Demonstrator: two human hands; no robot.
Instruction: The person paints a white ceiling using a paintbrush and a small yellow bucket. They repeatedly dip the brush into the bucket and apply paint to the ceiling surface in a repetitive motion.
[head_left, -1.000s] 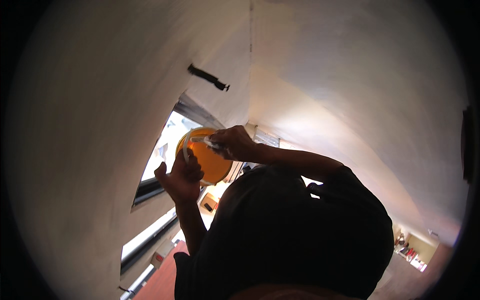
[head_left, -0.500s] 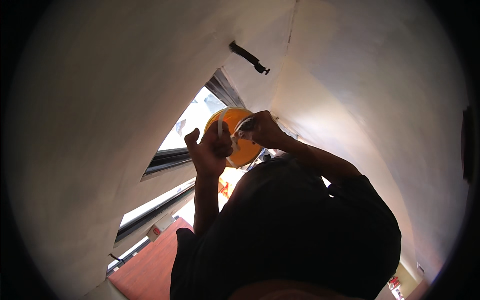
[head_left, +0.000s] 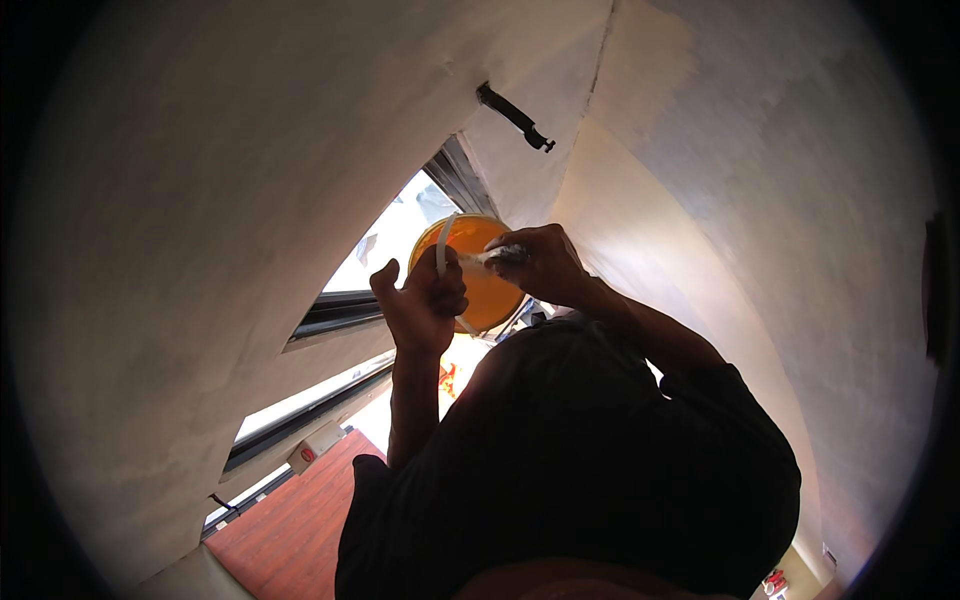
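Note:
A yellow bucket hangs in front of my body, seen from above into its orange-looking inside. My left hand is closed around its pale band-like handle, thumb sticking up to the left. Over the bucket's opening, my right hand grips what looks like a paintbrush, smeared with white. Its pale end points left, close to my left fingers. Whether the brush touches the bucket I cannot tell. Both hands are in shadow.
Pale walls slope in on both sides, with a patchy coat on the right one. Beyond the bucket is a dark-framed window. A black bracket sticks out of the wall. A reddish-brown wooden surface lies lower left.
My right hand has shifted slightly right and turned, so the brush now lies more level over the bucket. My left hand keeps its hold on the handle. The view has shifted slightly.

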